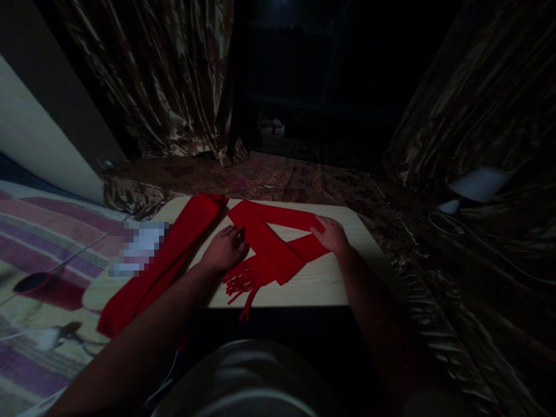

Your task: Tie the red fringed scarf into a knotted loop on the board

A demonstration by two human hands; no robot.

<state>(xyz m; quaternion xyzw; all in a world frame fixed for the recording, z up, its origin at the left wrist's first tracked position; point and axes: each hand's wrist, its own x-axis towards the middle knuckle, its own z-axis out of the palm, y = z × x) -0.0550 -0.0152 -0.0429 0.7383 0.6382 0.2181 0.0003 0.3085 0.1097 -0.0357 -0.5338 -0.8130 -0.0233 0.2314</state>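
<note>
A red scarf (278, 246) with a fringe lies on the light wooden table (321, 295), folded into a loop with its strips crossing. My right hand (332, 234) is at the loop's right-hand bend, fingers and thumb closed on the fabric. Beside the scarf's left edge is my left hand (226, 248), its fingers loosely bent and the thumb apart from them. No cloth shows between them. Left of that hand, a long folded piece of red fabric (160, 260) stretches diagonally over the table and past its near left edge.
A striped bedspread (65, 231) lies to the left, with a dark red cylinder (52, 291) and a white cable plug (48, 339) on it. Patterned curtains (191, 87) hang behind. A white lamp (480, 184) with a cord is at right.
</note>
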